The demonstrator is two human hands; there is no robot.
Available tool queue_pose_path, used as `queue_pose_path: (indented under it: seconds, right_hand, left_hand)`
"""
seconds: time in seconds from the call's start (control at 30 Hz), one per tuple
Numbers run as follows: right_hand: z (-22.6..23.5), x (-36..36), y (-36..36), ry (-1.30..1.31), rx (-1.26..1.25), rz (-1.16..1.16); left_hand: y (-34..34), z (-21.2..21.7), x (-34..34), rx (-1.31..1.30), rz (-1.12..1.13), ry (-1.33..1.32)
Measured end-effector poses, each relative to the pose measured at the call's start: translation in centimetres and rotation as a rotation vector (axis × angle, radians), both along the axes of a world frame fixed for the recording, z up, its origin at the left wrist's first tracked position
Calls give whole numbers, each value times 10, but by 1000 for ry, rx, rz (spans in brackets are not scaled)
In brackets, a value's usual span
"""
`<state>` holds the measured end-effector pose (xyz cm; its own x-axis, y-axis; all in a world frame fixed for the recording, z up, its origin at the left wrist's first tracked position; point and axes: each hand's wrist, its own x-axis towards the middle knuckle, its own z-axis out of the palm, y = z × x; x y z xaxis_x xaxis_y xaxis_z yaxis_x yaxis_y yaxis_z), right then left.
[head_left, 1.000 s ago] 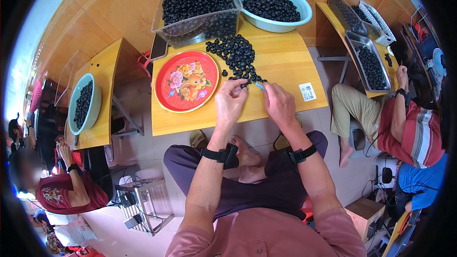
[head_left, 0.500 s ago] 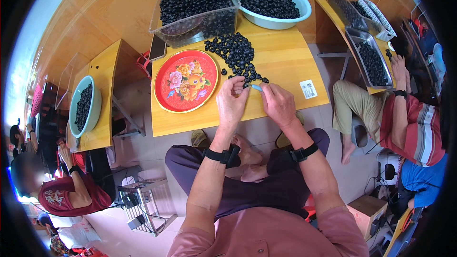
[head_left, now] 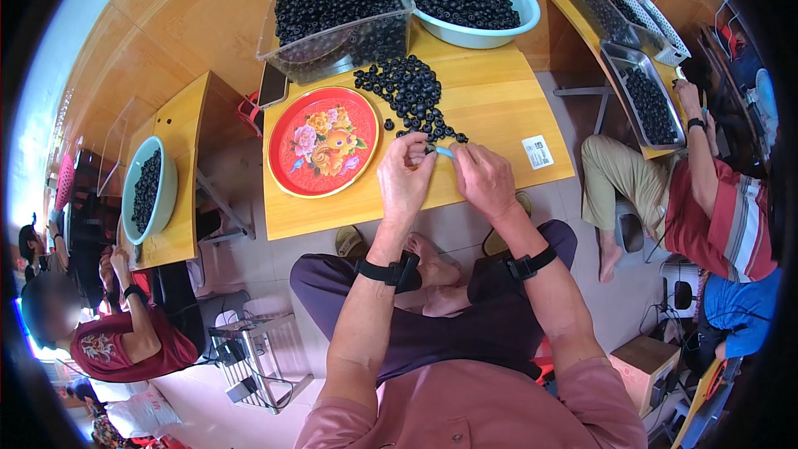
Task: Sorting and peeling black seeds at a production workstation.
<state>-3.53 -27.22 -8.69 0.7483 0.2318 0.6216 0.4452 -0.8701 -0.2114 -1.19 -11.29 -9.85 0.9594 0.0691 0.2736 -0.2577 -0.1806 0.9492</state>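
Two hands pinched close together over table.

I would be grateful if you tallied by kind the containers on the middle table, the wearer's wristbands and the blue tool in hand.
Wristbands: 2
Blue tool: 1
Red tray: 1
Basin: 1
Clear bin: 1
Total: 6

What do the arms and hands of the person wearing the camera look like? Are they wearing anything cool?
The left hand and right hand are bare, with no gloves. Each wrist has a black strap with a chunky black piece on it, a bit like a watch. The forearms are uncovered, and the short sleeves are dusty pink.
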Motion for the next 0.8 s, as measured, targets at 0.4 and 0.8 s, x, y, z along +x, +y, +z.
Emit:
queue_pose_path:
  seconds: [0.4, 0.8]
  right_hand:
    - [-4, 3, 0, 12, 45, -56]
    - [0, -1, -1, 18, 20, 14]
  left_hand:
    - [1, -5, 0, -121, -6, -37]
    - [1, 2, 0, 1, -11, 41]
